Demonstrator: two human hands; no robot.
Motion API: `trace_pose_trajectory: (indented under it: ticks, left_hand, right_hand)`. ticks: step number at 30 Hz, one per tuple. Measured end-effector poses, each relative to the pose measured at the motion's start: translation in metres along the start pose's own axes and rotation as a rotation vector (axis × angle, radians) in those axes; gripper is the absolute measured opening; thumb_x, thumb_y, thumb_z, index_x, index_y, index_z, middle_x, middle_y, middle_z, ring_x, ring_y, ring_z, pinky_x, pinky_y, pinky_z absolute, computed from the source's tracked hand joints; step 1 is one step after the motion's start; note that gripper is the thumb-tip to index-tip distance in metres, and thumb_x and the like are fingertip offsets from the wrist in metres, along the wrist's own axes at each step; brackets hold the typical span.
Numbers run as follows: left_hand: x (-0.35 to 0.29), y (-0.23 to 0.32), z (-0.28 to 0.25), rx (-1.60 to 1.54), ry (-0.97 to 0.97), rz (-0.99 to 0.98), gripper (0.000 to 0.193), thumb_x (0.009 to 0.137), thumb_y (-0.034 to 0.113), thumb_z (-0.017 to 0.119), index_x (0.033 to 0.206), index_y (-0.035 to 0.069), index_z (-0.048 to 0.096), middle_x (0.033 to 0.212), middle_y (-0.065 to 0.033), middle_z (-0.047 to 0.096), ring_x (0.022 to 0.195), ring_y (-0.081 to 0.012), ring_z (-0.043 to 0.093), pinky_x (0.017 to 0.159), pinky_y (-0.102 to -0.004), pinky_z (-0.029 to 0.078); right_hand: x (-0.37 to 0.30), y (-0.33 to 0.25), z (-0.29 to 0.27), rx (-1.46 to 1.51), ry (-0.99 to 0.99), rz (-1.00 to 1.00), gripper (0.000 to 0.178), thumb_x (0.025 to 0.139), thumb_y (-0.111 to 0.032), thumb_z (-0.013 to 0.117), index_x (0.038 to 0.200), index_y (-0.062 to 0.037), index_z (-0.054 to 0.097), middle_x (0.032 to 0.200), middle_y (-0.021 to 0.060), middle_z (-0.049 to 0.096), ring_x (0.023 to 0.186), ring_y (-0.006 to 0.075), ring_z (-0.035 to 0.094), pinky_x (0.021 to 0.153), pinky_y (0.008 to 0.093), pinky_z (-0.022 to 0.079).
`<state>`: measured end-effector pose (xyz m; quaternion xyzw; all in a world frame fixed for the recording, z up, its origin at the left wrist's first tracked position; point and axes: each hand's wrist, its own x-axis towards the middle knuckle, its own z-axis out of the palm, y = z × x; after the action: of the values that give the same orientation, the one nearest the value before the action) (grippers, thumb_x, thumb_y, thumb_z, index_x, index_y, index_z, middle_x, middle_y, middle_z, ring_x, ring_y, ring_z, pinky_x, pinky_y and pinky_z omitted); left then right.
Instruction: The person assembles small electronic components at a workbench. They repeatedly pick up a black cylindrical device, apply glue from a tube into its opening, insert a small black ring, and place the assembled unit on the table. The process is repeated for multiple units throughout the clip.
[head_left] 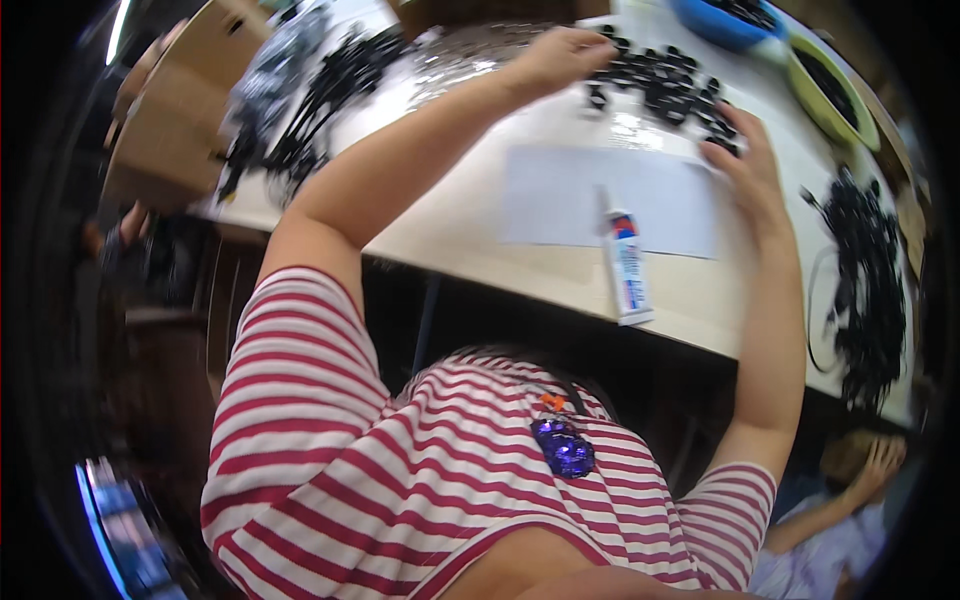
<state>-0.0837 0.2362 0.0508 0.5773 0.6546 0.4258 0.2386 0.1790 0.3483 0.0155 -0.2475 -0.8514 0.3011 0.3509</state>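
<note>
A loose spread of small black parts (665, 85) lies on the white table (440, 215); their exact kind is too small to tell. My left hand (562, 60) is at the left end of this spread, its fingers curled together, and whatever they may hold is hidden. At the spread's right end is my right hand (748, 165), thumb and forefinger apart beside the outermost parts. Between my arms lies a sheet of white paper (560, 200). A white, blue and red tube (628, 270) with a thin nozzle rests partly on the paper, its flat end toward the table's front edge.
Black cable bundles lie on the left (335, 95) and right (865, 290). Clear plastic bags (465, 60) spread behind my left forearm. A blue basin (725, 25) and a yellow-green basin (830, 95) hold black items. A cardboard box (180, 120) stands left; another person (830, 520) sits lower right.
</note>
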Motion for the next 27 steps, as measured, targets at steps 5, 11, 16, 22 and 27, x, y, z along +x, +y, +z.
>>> trace_pose_trajectory:
  ticks: [5, 11, 16, 22, 27]
  left_hand:
    - [-0.1, 0.009, -0.039, 0.482, 0.099, 0.206, 0.032, 0.081, 0.024, 0.062, 0.108, 0.008, 0.059, 0.105, -0.0123, 0.058, 0.1, -0.0264, 0.053, 0.087, -0.0328, 0.042]
    - [-0.169, -0.088, -0.211, 1.158, 0.65, -0.137, 0.037, 0.077, 0.032, 0.062, 0.101, 0.004, 0.06, 0.096, -0.0136, 0.06, 0.096, -0.03, 0.054, 0.085, -0.0375, 0.042]
    - [-0.226, -0.117, -0.272, 1.067, 0.501, -0.836, 0.037, 0.08, 0.04, 0.057, 0.1, 0.009, 0.062, 0.102, -0.013, 0.06, 0.098, -0.0288, 0.057, 0.082, -0.0404, 0.044]
    - [-0.228, -0.115, -0.274, 0.759, 0.79, -0.607, 0.028, 0.08, 0.031, 0.056, 0.097, 0.009, 0.064, 0.094, -0.0129, 0.064, 0.09, -0.0283, 0.059, 0.078, -0.0379, 0.045]
    - [-0.226, -0.091, -0.287, 0.56, 1.044, -0.261, 0.03, 0.08, 0.031, 0.058, 0.094, 0.006, 0.064, 0.088, -0.0153, 0.063, 0.085, -0.0294, 0.06, 0.074, -0.0353, 0.046]
  right_hand:
    - [0.006, 0.032, -0.004, -0.107, 0.102, 0.145, 0.049, 0.076, -0.031, 0.066, 0.117, -0.0051, 0.054, 0.115, 0.01, 0.053, 0.106, 0.0215, 0.048, 0.089, 0.0314, 0.037]
    - [0.012, 0.076, -0.01, -0.093, 0.244, 0.073, 0.036, 0.081, -0.022, 0.062, 0.113, -0.0057, 0.058, 0.108, 0.0067, 0.059, 0.093, 0.0138, 0.053, 0.084, 0.0266, 0.04]
    - [0.009, 0.066, -0.006, -0.104, 0.268, 0.122, 0.03, 0.082, -0.022, 0.059, 0.106, -0.0044, 0.061, 0.1, 0.0091, 0.062, 0.09, 0.0157, 0.057, 0.083, 0.0277, 0.043]
    - [0.0, 0.075, -0.019, -0.008, 0.322, 0.163, 0.026, 0.084, -0.012, 0.056, 0.107, -0.002, 0.06, 0.105, 0.0103, 0.06, 0.098, 0.0165, 0.056, 0.084, 0.0286, 0.044]
    - [-0.007, -0.016, -0.014, 0.248, 0.51, -0.066, 0.028, 0.086, -0.003, 0.05, 0.113, 0.0023, 0.053, 0.109, 0.0108, 0.057, 0.099, 0.0147, 0.054, 0.087, 0.0257, 0.042]
